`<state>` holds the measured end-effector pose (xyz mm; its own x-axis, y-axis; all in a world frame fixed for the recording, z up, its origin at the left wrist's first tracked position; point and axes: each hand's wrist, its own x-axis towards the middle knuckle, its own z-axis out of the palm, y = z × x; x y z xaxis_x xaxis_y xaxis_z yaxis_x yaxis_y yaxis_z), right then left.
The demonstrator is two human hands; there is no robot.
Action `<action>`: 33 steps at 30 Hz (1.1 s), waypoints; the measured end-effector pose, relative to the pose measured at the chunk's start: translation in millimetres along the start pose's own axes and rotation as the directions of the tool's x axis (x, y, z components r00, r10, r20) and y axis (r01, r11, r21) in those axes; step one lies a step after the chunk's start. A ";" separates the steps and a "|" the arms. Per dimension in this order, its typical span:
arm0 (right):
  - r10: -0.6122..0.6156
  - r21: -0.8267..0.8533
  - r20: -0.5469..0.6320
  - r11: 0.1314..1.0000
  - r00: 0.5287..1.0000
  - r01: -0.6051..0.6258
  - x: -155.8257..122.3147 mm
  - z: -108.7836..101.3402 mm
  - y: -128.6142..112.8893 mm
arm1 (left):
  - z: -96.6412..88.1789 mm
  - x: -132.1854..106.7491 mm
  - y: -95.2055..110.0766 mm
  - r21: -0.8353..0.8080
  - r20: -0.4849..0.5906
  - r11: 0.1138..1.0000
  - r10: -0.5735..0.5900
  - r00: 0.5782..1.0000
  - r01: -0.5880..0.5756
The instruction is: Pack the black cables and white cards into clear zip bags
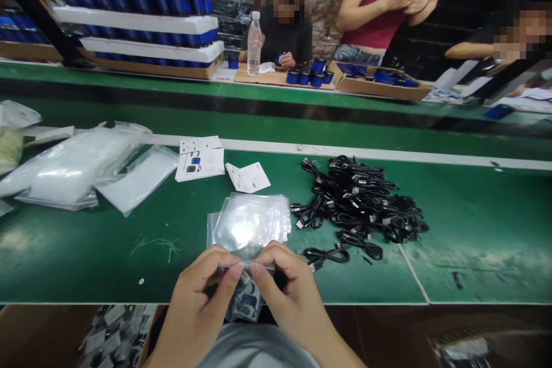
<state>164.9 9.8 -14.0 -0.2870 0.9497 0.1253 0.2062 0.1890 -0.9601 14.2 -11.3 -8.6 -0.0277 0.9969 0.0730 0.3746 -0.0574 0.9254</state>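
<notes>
Left hand (196, 293) and right hand (288, 290) pinch narrowly the crosswise top edge of a clear bag (244, 299), which hangs below the grip, neither hand nearer, with a bag stack (252, 221) just ahead and cables (357, 201) ahead right.

"Where does this view look from?"

"From the person's head, facing forward and down over the left hand (202, 294) and right hand (290, 292)."

"How near are the hands?"

"Very near. They sit low in the frame, just above the grey shirt (254, 348)."

"And beyond the hands?"

"The view runs across the bench (86, 259) to a farther bench (129, 109) and a seated co-worker (284, 29), well away from the hands."
</notes>
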 end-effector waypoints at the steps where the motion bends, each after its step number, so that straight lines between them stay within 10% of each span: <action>1: -0.008 -0.001 0.002 1.000 1.000 0.008 -0.3 0.0 -0.3 | 0.0 0.0 -0.1 0.009 0.007 1.000 0.017 1.000 -0.017; 15: -0.051 -0.033 -0.016 0.998 0.999 0.050 -0.1 -6.2 -1.0 | -15.3 4.1 -5.7 0.039 0.082 0.994 -0.104 0.991 0.101; 33: 0.077 -0.213 0.087 0.975 0.993 -0.057 -1.7 -16.2 -2.2 | -15.2 -1.8 -7.6 0.211 0.102 0.977 -0.005 0.995 -0.017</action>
<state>180.1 11.8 -8.1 -0.3508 0.9360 0.0284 0.4170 0.1833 -0.8902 -2.7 -13.5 -10.1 0.0654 0.9974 0.0298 0.5618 -0.0615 0.8250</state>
